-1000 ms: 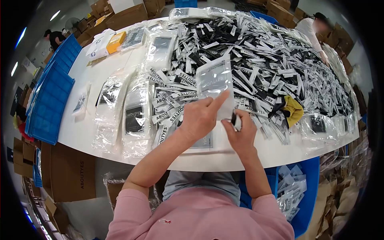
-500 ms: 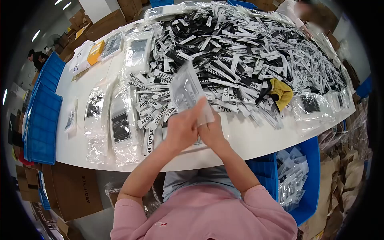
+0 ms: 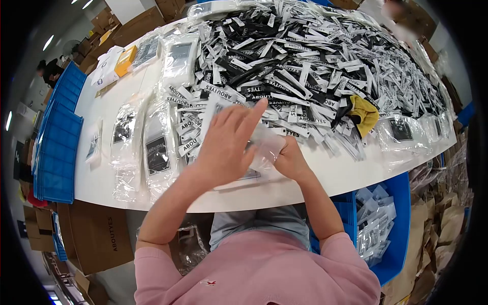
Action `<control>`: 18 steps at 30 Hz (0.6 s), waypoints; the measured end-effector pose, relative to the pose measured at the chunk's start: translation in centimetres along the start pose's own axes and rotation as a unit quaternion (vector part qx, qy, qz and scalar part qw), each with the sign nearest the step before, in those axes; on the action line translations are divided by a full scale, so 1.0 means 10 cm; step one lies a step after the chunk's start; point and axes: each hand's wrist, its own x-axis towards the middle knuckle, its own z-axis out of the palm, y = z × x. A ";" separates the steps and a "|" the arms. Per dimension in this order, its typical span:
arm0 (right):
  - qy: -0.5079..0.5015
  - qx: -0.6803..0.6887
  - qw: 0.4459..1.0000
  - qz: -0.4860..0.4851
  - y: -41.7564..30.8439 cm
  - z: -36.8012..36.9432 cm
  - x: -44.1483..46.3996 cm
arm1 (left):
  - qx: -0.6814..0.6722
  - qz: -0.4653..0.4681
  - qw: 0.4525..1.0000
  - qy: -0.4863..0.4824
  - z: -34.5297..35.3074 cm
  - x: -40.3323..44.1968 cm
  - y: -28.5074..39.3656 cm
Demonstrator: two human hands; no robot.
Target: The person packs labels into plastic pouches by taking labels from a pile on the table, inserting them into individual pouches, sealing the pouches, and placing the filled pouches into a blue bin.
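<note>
A clear plastic bag (image 3: 268, 150) with a pale printed front lies between my hands, near the table's front edge. My left hand (image 3: 226, 145) is over the bag's left part, its fingers stretched out and the index finger pointing up and away. Whether its palm touches the plastic I cannot tell. At the bag's right edge, my right hand (image 3: 291, 161) is closed, pinching the film. Beneath both hands lies a flat stack of plastic packaging, mostly covered. Just beyond them spreads a large pile of black and white ABOUTYES strips (image 3: 284, 76).
Stacks of clear bags (image 3: 157, 154) lie left of my hands. A yellow and black cloth item (image 3: 363, 116) rests on the pile's right side. A blue bin (image 3: 401, 223) of filled bags stands below the table at right. Blue crates (image 3: 58, 157) line the left. Another person is at the far right.
The bag was held upright in both hands; now it is lowered and tilted. My left hand has opened and spread over it, while my right hand has shifted right with the film.
</note>
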 end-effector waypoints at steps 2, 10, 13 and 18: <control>-0.036 -0.031 0.999 0.000 -0.05 -0.03 -0.02 | 0.087 0.119 0.989 0.022 -0.14 0.11 -0.09; -0.013 0.125 0.990 0.062 -0.21 -0.06 -0.08 | -0.118 -0.190 0.947 -0.230 -0.27 0.13 -0.17; -0.023 -0.099 0.995 0.017 -0.25 -0.01 -0.10 | -0.273 -0.197 0.919 -0.204 -0.08 0.02 -0.14; -0.035 -0.159 0.987 0.012 -0.20 -0.02 -0.13 | -0.272 -0.177 0.939 -0.113 0.11 -0.15 -0.08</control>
